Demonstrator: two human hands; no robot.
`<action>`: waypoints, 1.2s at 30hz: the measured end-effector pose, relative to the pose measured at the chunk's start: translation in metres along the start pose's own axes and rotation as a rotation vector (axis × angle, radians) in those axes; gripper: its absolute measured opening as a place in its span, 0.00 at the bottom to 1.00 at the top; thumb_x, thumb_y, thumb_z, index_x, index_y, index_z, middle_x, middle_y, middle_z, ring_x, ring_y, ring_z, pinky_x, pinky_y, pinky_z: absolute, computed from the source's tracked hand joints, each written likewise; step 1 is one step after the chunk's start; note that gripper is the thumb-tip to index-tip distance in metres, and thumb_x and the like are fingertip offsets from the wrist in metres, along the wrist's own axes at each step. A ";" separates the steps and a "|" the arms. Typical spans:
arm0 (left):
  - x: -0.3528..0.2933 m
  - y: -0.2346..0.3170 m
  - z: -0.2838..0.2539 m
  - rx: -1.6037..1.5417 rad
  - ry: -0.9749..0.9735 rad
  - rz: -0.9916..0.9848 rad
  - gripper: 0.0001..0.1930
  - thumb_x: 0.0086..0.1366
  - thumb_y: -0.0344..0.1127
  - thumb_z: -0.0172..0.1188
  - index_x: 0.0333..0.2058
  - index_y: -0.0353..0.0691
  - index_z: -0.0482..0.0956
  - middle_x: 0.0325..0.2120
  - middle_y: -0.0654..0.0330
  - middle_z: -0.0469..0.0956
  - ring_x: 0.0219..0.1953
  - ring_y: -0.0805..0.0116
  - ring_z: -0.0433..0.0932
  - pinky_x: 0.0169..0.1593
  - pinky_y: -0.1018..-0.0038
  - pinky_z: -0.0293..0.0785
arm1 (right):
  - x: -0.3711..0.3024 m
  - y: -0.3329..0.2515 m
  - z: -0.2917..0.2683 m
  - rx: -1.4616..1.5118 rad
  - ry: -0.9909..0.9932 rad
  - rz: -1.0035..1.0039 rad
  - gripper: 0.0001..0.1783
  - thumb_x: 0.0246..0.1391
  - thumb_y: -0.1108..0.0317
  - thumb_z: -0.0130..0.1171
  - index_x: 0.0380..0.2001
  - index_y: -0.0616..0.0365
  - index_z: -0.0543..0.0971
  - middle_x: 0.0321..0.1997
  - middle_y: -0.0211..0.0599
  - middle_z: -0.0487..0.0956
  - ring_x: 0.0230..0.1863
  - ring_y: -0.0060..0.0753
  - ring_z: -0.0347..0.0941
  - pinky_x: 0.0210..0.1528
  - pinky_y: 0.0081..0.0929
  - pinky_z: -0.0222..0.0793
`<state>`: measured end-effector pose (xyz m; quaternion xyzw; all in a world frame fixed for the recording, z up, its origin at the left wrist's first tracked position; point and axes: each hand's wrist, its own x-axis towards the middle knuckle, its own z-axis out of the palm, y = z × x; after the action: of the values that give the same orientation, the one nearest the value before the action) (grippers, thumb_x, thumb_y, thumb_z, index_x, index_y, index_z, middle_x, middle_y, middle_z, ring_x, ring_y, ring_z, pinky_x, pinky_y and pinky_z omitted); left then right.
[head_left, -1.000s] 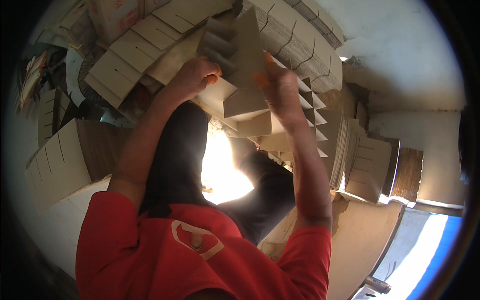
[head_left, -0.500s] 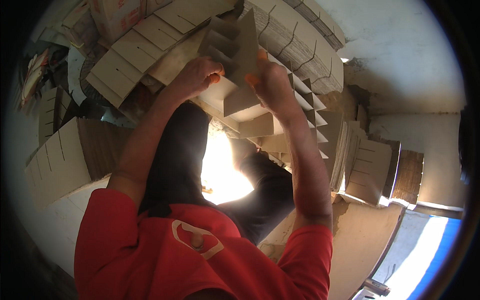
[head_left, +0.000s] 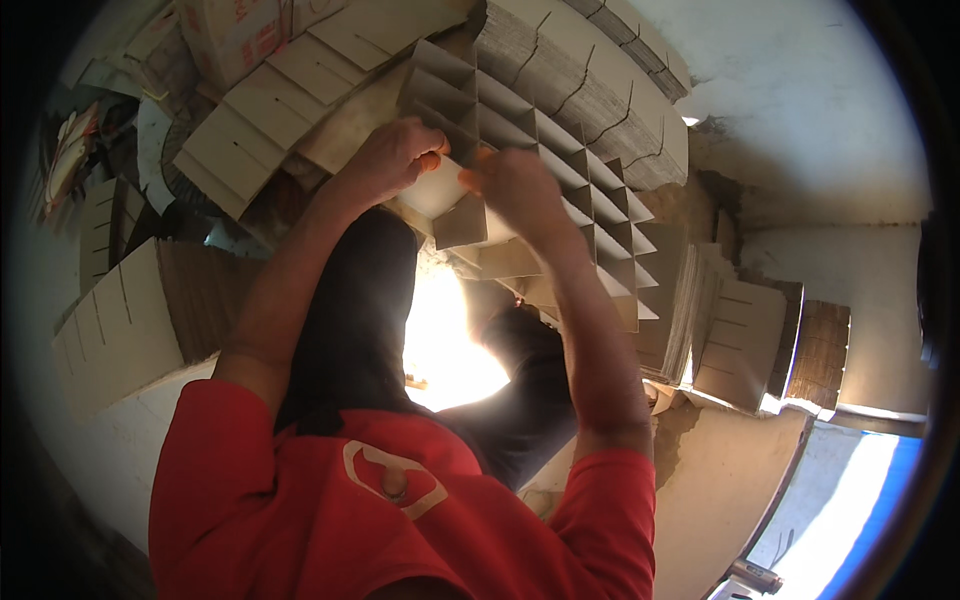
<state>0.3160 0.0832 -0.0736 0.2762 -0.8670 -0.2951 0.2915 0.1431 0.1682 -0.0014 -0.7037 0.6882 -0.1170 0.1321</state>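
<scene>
A cardboard divider grid (head_left: 590, 195) of interlocked slotted strips lies in front of me, its square cells facing up. At its left end my left hand (head_left: 395, 160) is closed, fingertips in orange covers pinching the edge of a cardboard strip. Close beside it, my right hand (head_left: 520, 195) pinches a cardboard divider strip (head_left: 462, 222) that stands crosswise among the others. Orange covers show on its fingers too. My knuckles hide part of the grip and the slots beneath.
Stacks of slotted cardboard strips lie beyond the grid (head_left: 570, 80), at the far left (head_left: 270, 110), near left (head_left: 120, 310) and right (head_left: 740, 335). A printed carton (head_left: 235, 40) stands at the back left. My dark-trousered legs (head_left: 345, 310) frame a bright sunlit patch.
My right hand has moved left and down toward my left hand. The strip that stood raised over the grid now sits lower, level with the cells. My left hand has barely moved.
</scene>
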 end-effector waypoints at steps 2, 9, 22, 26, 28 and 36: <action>-0.002 0.007 -0.001 0.055 0.039 0.047 0.18 0.49 0.24 0.65 0.42 0.36 0.78 0.37 0.54 0.77 0.44 0.57 0.75 0.45 0.67 0.72 | 0.000 0.013 -0.014 -0.039 0.129 0.125 0.25 0.51 0.48 0.59 0.33 0.64 0.79 0.25 0.51 0.78 0.33 0.49 0.78 0.33 0.39 0.75; 0.024 0.032 0.009 0.301 0.117 0.382 0.38 0.44 0.25 0.68 0.57 0.38 0.67 0.55 0.59 0.70 0.62 0.55 0.61 0.61 0.64 0.62 | -0.048 0.203 -0.018 -0.499 0.312 0.381 0.42 0.52 0.33 0.53 0.50 0.64 0.69 0.35 0.54 0.78 0.49 0.52 0.73 0.40 0.42 0.71; 0.078 0.042 -0.027 0.335 -0.127 0.545 0.23 0.42 0.19 0.62 0.42 0.37 0.79 0.38 0.55 0.78 0.40 0.59 0.74 0.43 0.67 0.73 | -0.093 0.028 -0.058 -0.512 0.319 0.091 0.18 0.51 0.75 0.56 0.47 0.60 0.74 0.36 0.44 0.79 0.39 0.44 0.78 0.39 0.38 0.72; 0.061 0.055 -0.072 0.551 0.402 0.538 0.22 0.45 0.21 0.59 0.44 0.37 0.76 0.35 0.56 0.76 0.39 0.61 0.73 0.40 0.68 0.74 | -0.086 0.018 -0.103 -0.850 0.868 -0.141 0.22 0.54 0.72 0.58 0.53 0.57 0.72 0.50 0.39 0.76 0.54 0.41 0.71 0.58 0.44 0.61; 0.069 0.033 -0.076 0.834 0.530 0.371 0.15 0.53 0.26 0.56 0.42 0.38 0.75 0.38 0.59 0.75 0.40 0.64 0.74 0.39 0.69 0.75 | -0.090 0.029 -0.106 -0.740 0.959 -0.160 0.21 0.55 0.69 0.58 0.53 0.55 0.73 0.52 0.39 0.76 0.57 0.42 0.70 0.62 0.48 0.56; 0.080 -0.136 -0.048 1.064 0.201 -0.279 0.07 0.64 0.29 0.48 0.39 0.38 0.74 0.35 0.51 0.77 0.37 0.52 0.79 0.39 0.61 0.77 | -0.187 0.162 -0.050 -0.806 0.656 0.319 0.20 0.56 0.63 0.58 0.51 0.56 0.73 0.51 0.37 0.72 0.55 0.41 0.66 0.56 0.47 0.60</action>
<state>0.3351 -0.0773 -0.1062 0.5242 -0.8196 0.1753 0.1510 -0.0311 0.3510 -0.0076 -0.5120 0.7819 -0.0358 -0.3539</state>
